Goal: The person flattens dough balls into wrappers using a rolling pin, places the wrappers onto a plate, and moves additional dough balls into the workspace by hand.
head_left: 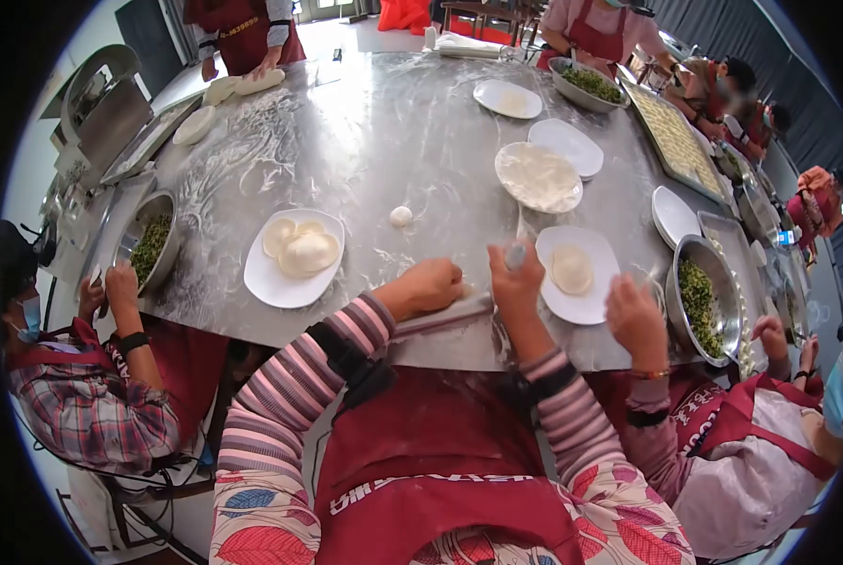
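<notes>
My left hand (431, 287) is closed low over the steel table's near edge. A pale piece of dough (466, 295) shows at its fingertips, mostly hidden by the hand. My right hand (518, 278) is closed around a rolling pin, whose greyish rounded end (515, 255) shows at the top of the fist. Just right of it, one flat round wrapper (571, 270) lies on a white plate (602, 247). A small dough ball (401, 217) sits ahead of my left hand. Several round wrappers (307, 250) overlap on another white plate (259, 284) to the left.
A plate of flour (538, 177) stands ahead right. Steel bowls of chopped green filling (699, 301) (151, 247) stand at both sides. A co-worker's hand (636, 320) is close to my right hand. A filled tray (674, 137) lies far right; another person's hands press dough (257, 83) far left.
</notes>
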`<state>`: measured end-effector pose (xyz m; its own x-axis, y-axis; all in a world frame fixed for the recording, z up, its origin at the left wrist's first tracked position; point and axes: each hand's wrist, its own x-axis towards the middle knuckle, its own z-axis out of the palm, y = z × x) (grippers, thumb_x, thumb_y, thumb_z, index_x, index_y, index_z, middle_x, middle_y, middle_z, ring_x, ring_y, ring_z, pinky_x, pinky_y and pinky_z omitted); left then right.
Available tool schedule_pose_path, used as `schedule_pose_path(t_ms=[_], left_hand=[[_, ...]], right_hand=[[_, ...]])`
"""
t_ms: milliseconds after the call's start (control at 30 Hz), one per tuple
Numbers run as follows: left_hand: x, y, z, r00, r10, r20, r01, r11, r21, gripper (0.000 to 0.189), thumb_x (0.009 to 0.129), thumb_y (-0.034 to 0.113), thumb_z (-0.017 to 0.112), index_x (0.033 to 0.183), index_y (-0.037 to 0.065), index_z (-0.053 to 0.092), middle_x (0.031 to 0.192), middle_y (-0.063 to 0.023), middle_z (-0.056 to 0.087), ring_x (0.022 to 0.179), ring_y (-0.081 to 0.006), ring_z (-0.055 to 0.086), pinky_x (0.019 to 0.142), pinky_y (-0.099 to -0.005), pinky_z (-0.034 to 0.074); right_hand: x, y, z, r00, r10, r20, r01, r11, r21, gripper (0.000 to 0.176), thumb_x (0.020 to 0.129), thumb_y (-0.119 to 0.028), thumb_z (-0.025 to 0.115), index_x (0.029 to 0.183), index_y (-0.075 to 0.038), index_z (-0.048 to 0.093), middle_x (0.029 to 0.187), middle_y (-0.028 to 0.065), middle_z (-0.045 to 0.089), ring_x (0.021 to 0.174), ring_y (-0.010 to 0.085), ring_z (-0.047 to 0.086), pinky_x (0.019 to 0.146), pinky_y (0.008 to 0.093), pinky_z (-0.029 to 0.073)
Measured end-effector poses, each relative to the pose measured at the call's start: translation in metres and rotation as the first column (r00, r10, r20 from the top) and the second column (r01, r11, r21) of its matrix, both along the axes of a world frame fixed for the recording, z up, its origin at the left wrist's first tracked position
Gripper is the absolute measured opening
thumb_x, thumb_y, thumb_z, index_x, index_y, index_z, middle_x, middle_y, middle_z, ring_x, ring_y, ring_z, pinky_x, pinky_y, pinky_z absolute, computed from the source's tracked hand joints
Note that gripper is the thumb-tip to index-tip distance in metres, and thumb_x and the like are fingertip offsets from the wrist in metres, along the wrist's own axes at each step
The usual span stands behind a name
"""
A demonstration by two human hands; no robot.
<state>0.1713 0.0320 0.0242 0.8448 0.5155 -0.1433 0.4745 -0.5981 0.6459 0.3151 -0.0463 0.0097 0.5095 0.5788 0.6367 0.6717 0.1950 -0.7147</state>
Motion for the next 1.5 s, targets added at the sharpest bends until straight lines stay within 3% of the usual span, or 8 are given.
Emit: schedule_pose_path(t_ms=[167,300,500,600,667,967,1300,1500], left_hand=[[-0.016,-0.005,-0.006,0.994,0.108,-0.017,-0.104,0.884,-0.455,0.021,0.076,0.013,0.053,0.087,-0.003,0.058,0.079,-0.0221,0.06,0.075,-0.0354,0.059,0.071,-0.0384,0.045],[-0.002,-0.012,-0.002,0.995,0.06,0.075,-0.055,0.996,-0.064,0.023,0.075,0.013,0.053,0.09,-0.004,0.058,0.08,-0.0208,0.061,0.077,-0.0334,0.06,0.072,-0.0382,0.045],[-0.008,-0.005,0.001,0.998,0.051,-0.032,-0.054,0.991,-0.119,0.02,0.076,0.014,0.054,0.085,-0.003,0.059,0.08,-0.0218,0.061,0.076,-0.0347,0.059,0.069,-0.0391,0.045],[-0.017,-0.016,-0.004,0.991,0.131,-0.028,-0.131,0.9,-0.416,0.019,0.077,0.015,0.054,0.08,-0.003,0.059,0.074,-0.0208,0.061,0.072,-0.0321,0.06,0.065,-0.0386,0.045],[-0.008,-0.018,-0.007,0.992,0.057,0.109,-0.054,0.998,-0.029,0.019,0.075,0.014,0.054,0.079,-0.003,0.058,0.07,-0.0187,0.06,0.068,-0.0269,0.06,0.062,-0.0369,0.045],[-0.018,-0.005,-0.014,0.995,0.035,0.095,-0.006,0.958,-0.287,0.018,0.074,0.013,0.055,0.081,-0.003,0.058,0.07,-0.0163,0.06,0.067,-0.0232,0.058,0.064,-0.0339,0.045],[-0.015,-0.025,0.001,0.997,0.081,-0.018,-0.081,0.996,0.031,0.026,0.069,0.022,0.058,0.083,0.0,0.062,0.081,-0.0243,0.06,0.079,-0.0387,0.058,0.071,-0.0432,0.045],[-0.096,0.026,0.02,0.967,0.221,0.128,-0.217,0.975,-0.039,0.037,0.069,0.026,0.067,0.087,-0.005,0.057,0.076,-0.0167,0.058,0.071,-0.0214,0.053,0.066,-0.0336,0.043]], right_hand=[[-0.01,-0.065,-0.011,0.988,-0.019,-0.154,0.017,1.0,-0.017,0.021,0.07,-0.008,0.07,0.077,-0.003,0.052,0.059,0.0127,0.055,0.053,0.0287,0.057,0.049,0.0355,0.043],[-0.004,-0.006,0.003,0.992,0.002,-0.127,-0.003,1.0,-0.01,0.019,0.071,-0.006,0.068,0.078,-0.004,0.051,0.059,0.0125,0.056,0.05,0.0279,0.056,0.047,0.0348,0.042],[-0.011,-0.061,-0.002,0.997,-0.068,-0.027,0.069,0.998,0.014,0.02,0.071,-0.005,0.068,0.077,-0.002,0.05,0.057,0.0138,0.054,0.048,0.0269,0.054,0.046,0.0349,0.041],[-0.011,-0.059,-0.004,0.996,-0.084,0.004,0.083,0.996,0.036,0.02,0.071,-0.005,0.068,0.077,-0.002,0.049,0.056,0.0137,0.052,0.047,0.0264,0.053,0.045,0.0344,0.041],[-0.008,-0.026,0.006,0.995,-0.068,-0.075,0.067,0.998,-0.019,0.019,0.071,-0.005,0.068,0.076,-0.002,0.049,0.056,0.0134,0.052,0.047,0.0271,0.053,0.046,0.0346,0.041],[-0.014,-0.066,0.001,0.994,-0.085,-0.067,0.082,0.996,-0.048,0.018,0.072,-0.006,0.067,0.076,-0.003,0.05,0.06,0.0131,0.054,0.05,0.0243,0.054,0.05,0.0333,0.043],[-0.003,-0.043,-0.008,0.996,-0.092,-0.006,0.092,0.996,0.0,0.02,0.071,-0.008,0.07,0.077,-0.003,0.051,0.057,0.0125,0.052,0.049,0.0264,0.051,0.047,0.0358,0.04],[-0.013,-0.085,-0.022,0.961,0.004,-0.277,-0.014,0.999,-0.031,0.019,0.073,-0.002,0.067,0.077,-0.003,0.048,0.061,0.005,0.048,0.053,0.0138,0.046,0.05,0.0272,0.04]])
